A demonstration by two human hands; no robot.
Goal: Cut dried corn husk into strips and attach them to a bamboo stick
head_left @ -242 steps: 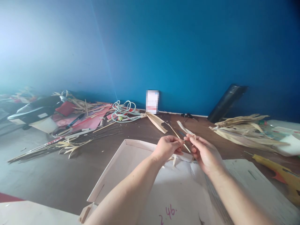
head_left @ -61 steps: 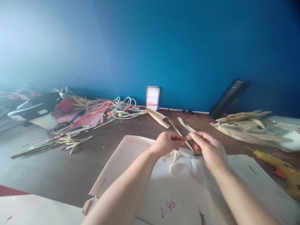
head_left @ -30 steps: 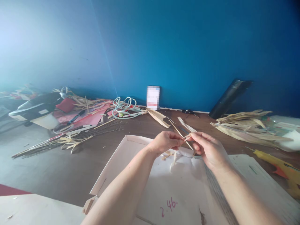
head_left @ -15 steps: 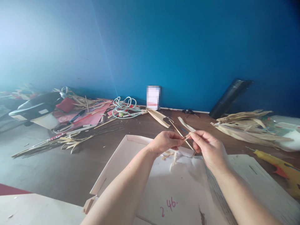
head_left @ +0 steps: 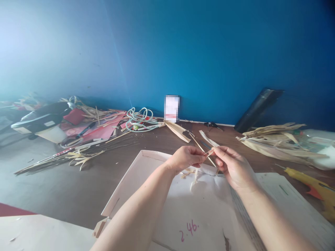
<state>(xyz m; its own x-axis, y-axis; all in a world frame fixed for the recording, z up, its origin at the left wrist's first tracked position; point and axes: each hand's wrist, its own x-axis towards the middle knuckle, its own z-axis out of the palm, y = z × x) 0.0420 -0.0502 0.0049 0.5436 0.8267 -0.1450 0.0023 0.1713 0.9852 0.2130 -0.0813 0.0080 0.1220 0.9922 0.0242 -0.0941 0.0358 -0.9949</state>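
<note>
My left hand (head_left: pixel 186 159) and my right hand (head_left: pixel 231 166) meet above the far edge of a flattened white cardboard box (head_left: pixel 146 181). Both pinch a thin pale strip of dried husk (head_left: pixel 208 152) between thumb and fingers. A thin stick (head_left: pixel 199 146) slants up past the fingers. Frayed husk ends (head_left: pixel 194 176) hang down under the left hand onto the cardboard. Pink figures are written on the cardboard near me.
A brown table (head_left: pixel 78 188) carries dried husk leaves (head_left: pixel 272 143) at the right, a yellow glue gun (head_left: pixel 314 186), a coiled pale cord (head_left: pixel 138 120), a bundle of thin sticks (head_left: pixel 78 155), red paper (head_left: pixel 99 132), scissors (head_left: pixel 211 124) and a black roll (head_left: pixel 256 108) against the blue wall.
The hands stay together on the strip with only small finger shifts. The view has drifted slightly.
</note>
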